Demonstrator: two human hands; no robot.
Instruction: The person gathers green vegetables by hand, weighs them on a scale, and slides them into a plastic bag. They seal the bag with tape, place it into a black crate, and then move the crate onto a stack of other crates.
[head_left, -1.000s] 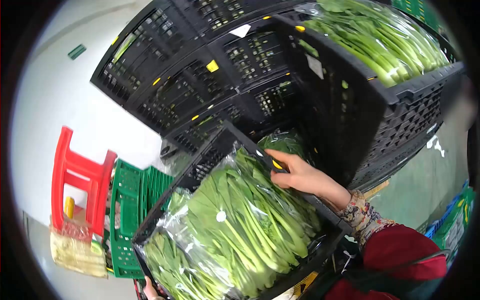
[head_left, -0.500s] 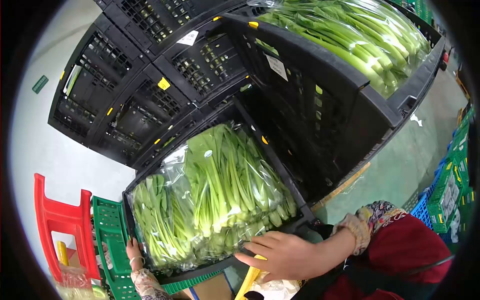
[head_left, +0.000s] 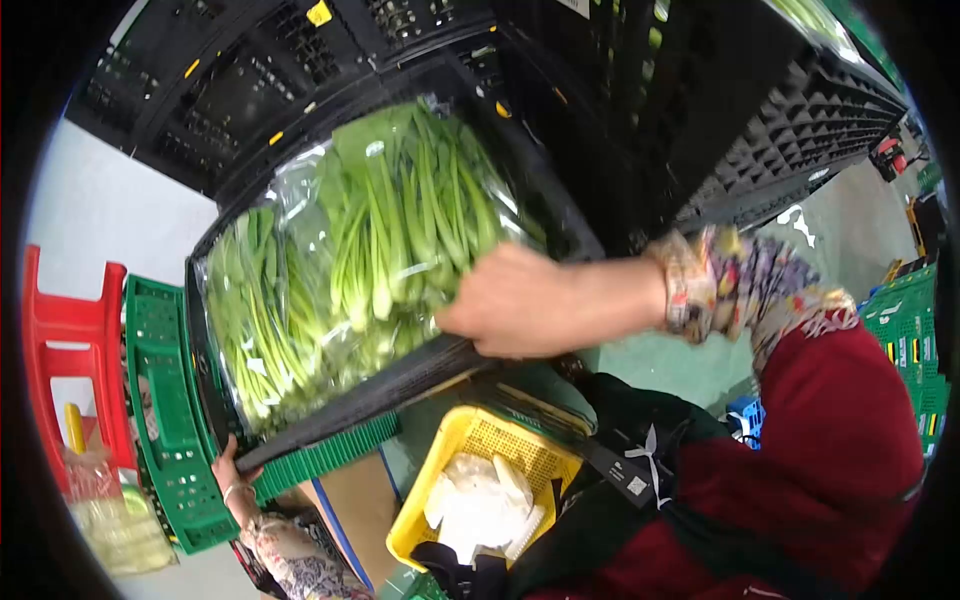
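Observation:
A black plastic crate [head_left: 370,392] holds clear-bagged leafy greens with long pale-green stalks [head_left: 385,235]. The crate sits tilted in view, its near rim facing me. My right hand [head_left: 510,300] is at the near rim toward the right, its fingers curled down against the crate's inner side beside the stalks; the fingertips are hidden. At the near left corner, my left hand [head_left: 235,472] wraps around the crate's edge, with part of its fingers out of sight.
Tall black crates [head_left: 250,90] stand behind, and another stack [head_left: 790,135] rises at the right. Below are a yellow basket [head_left: 405,530] with white items and a cardboard box [head_left: 355,510]. A green crate [head_left: 165,420] and red stool [head_left: 75,335] stand left; green crates [head_left: 905,325] are far right.
My view has tipped downward, so the crate appears higher and the yellow basket shows. My right hand has gone from spread fingers over the near rim to fingers curled inside it.

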